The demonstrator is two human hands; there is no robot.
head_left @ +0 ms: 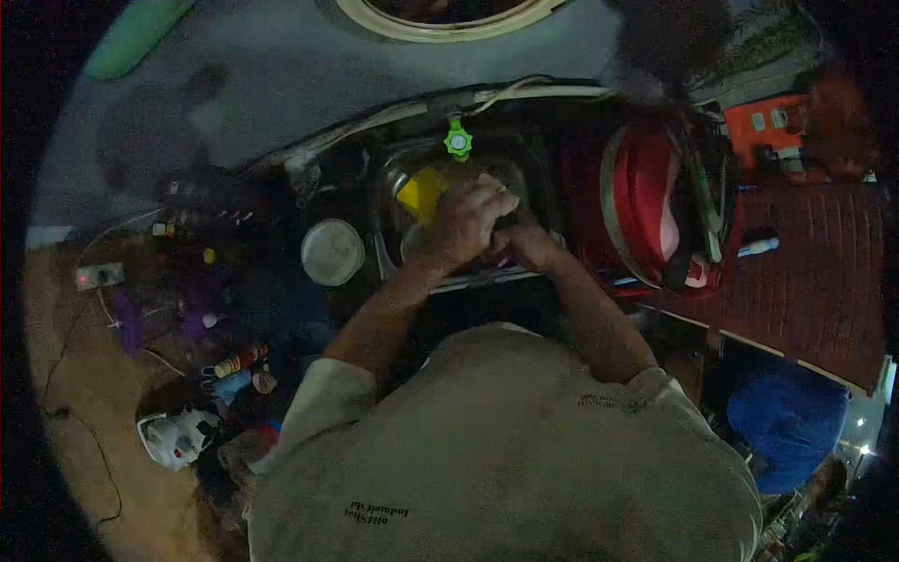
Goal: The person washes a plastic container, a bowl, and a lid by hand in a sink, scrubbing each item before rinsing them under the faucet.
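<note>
Both hands are together over a metal sink (382,251) in the middle of the view. My left hand (468,217) is closed, its fingers curled at the front; what it holds, if anything, is hidden. Against it on the right is my right hand (526,245), whose fingers are dark and partly covered, so their shape cannot be made out. A yellow object (421,194) lies just left of my left hand, in the sink. Above the hands is a bright green tap fitting (458,142) with a pale centre.
A round pale lid or dish (332,252) is left of the sink. Right of it stands a red tub (646,192); beyond is a dark red slatted surface (805,272). A blue stool-like object (788,421) is at lower right, a white container (178,437) at lower left.
</note>
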